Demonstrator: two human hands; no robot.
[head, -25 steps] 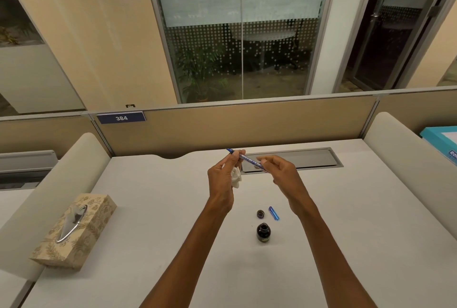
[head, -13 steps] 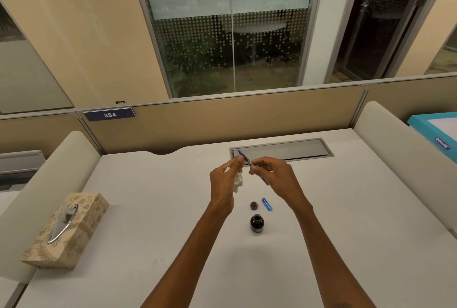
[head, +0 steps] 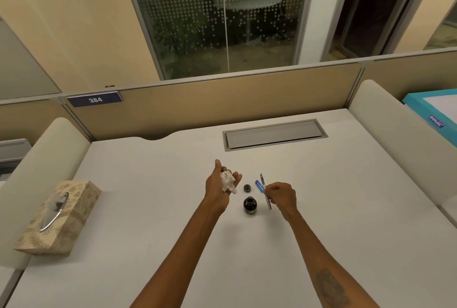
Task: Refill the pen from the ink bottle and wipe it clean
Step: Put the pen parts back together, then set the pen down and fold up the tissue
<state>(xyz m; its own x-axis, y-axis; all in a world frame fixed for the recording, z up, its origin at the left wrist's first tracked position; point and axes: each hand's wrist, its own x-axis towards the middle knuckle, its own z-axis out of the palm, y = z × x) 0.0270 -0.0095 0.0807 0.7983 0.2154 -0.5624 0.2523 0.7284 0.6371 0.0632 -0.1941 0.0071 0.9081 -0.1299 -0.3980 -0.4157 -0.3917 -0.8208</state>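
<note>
Right hand [head: 282, 196] pinched pen [head: 262, 182], axis pointing away, w/ blue cap [head: 258, 187] just beside; left hand [head: 223, 184], apart, held tissue [head: 228, 181].

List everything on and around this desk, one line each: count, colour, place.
ink bottle: 1, dark, uncapped, desk centre between the forearms
bottle cap: 1, dark purple, on the desk just behind the ink bottle
pen cap: 1, blue, on the desk right of the bottle cap
pen: 1, blue, in the right hand
tissue: 1, white, crumpled, in the left hand
tissue box: 1, beige patterned, desk's left edge
desk: 1, white
cable hatch: 1, grey, desk's far side
partition: 1, tan, behind the desk
number plate: 1, dark blue, reads 384, on the partition
box: 1, teal, far right, cut off
left hand: holds the tissue
right hand: pinches the pen
</note>
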